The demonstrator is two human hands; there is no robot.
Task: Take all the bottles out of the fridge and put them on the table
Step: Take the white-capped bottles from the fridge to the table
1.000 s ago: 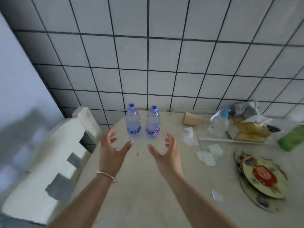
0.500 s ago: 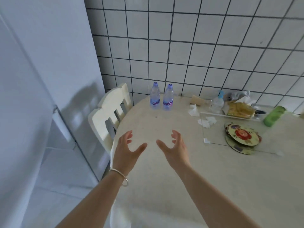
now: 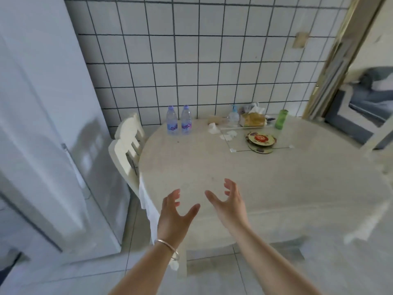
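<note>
Two clear plastic water bottles [image 3: 179,120] stand touching, it seems, upper centre on the round beige tabletop [image 3: 276,177]. Low in frame, the left hand [image 3: 173,216] and right hand [image 3: 228,206] hover empty, fingers spread.

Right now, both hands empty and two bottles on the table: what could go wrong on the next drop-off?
1. The two bottles stand upright and nearly touching near the table edge by the wall; setting another beside them could topple one.
2. The chair sits tight between fridge and table, a likely snag.
3. Tissue scraps clutter the far side, limiting free spots.
</note>
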